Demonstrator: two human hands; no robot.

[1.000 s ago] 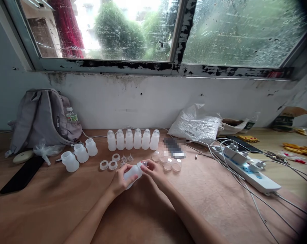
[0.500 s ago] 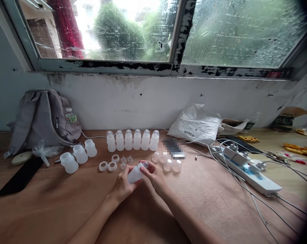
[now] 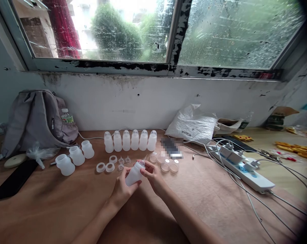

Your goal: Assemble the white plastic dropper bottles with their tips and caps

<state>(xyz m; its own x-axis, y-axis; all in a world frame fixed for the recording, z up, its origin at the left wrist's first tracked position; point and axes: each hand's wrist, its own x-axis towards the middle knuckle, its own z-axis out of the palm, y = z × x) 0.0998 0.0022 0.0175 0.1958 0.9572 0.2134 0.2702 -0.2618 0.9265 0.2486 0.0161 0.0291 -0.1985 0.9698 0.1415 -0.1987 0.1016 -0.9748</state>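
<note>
A frosted baby bottle [image 3: 133, 175] leans to the right above the table, its body wrapped by my left hand [image 3: 121, 189]. At its mouth sits a clear nipple [image 3: 142, 162], and the closed fingers of my right hand [image 3: 155, 177] pinch around it and the bottle neck. Just beyond my hands lie white screw rings [image 3: 109, 167] and several clear nipples [image 3: 121, 160]. Clear round caps [image 3: 169, 166] rest beyond my right hand. To the left stand three open bottles [image 3: 65, 165]. Several capped bottles [image 3: 126, 141] form a row at the back.
On the left are a grey backpack [image 3: 34, 118], a knotted plastic bag [image 3: 40, 152] and a black flat item [image 3: 15, 179]. A silver mailer bag [image 3: 191, 123] lies against the wall. Cables trail from a white power strip [image 3: 257, 179] at the right.
The bottle has tipped somewhat more upright, and my hands remain on it. The nipple's tip now shows above my right fingers. The view has shifted slightly right.
</note>
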